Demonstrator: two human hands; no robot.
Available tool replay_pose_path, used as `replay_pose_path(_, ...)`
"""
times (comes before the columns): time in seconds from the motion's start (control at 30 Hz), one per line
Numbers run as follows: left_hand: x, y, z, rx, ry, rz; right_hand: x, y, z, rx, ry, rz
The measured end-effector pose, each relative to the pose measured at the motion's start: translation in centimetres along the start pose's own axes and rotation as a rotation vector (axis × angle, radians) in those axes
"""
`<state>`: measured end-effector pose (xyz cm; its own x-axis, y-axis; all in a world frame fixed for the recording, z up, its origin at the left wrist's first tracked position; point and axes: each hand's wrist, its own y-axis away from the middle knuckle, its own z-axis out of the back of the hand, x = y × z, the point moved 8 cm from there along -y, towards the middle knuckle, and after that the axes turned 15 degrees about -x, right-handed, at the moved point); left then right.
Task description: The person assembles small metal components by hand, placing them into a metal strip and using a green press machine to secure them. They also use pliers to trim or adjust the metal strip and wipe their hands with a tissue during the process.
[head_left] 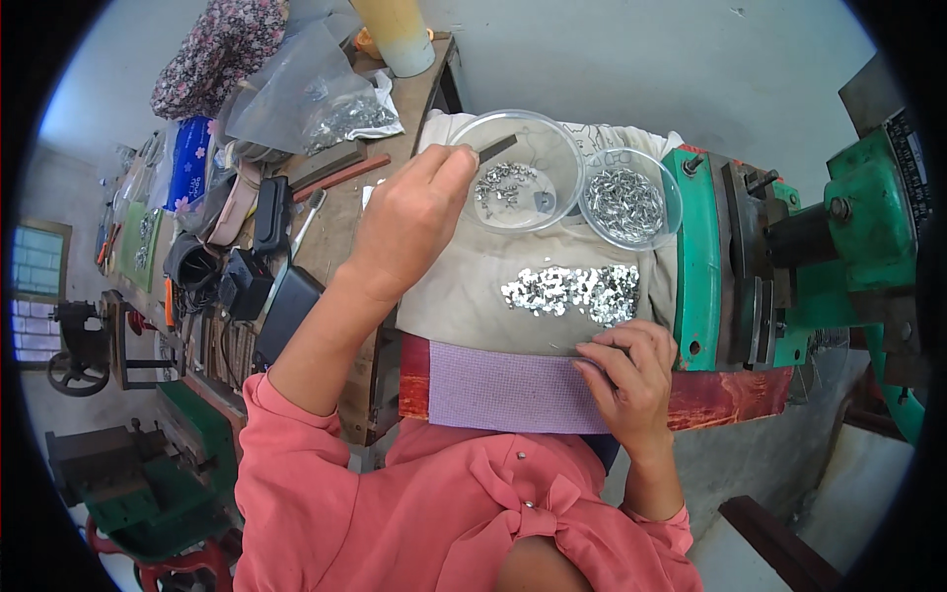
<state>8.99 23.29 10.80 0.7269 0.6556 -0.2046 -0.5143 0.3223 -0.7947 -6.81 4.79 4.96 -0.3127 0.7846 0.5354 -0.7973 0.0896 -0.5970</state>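
Note:
My left hand (424, 212) is closed in a pinch on a dark flat strip (496, 148), which sticks out over a clear round plastic tub (570, 187). Small shiny metal pieces (505, 185) lie on that tub's bottom. A heap of tiny flat metal pieces (582, 291) is spread on the pale cloth (454, 296) in front of me. Just on the near side of the heap rests my right hand (636, 380), at the cloth's edge. Its fingers are loosely bent and apart, and nothing shows between them.
A second clear tub (679, 197) holds many slim metal parts (626, 205). Close on the right stands a green machine (694, 286). A purple woven mat (503, 385) covers the near edge. Leftward, the wooden bench (340, 222) carries a toothbrush (308, 222), dark cases and plastic bags.

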Motion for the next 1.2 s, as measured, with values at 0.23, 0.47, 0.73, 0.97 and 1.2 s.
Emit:
replay_pose_path(0.23,2.5,0.3,-0.4,0.016,0.092,0.16,0.2,0.0,-0.3,-0.003,-0.003,0.015)
replay_pose_path(0.47,6.0,2.9,-0.9,-0.024,0.584,0.751,-0.1,0.0,-0.1,-0.008,-0.005,0.02)
replay_pose_path(0.73,1.2,9.0,0.7,0.247,1.082,1.225,1.0,-0.5,0.8,-0.149,-0.067,0.014)
replay_pose_path(0.97,-3.1,13.6,0.4,0.348,1.308,1.298,2.6,3.8,-5.1,0.32,-0.281,-0.202)
replay_pose_path(1.2,-2.4,15.6,0.9,0.245,1.293,1.406,5.9,5.0,-7.9,0.619,-0.632,-0.539)
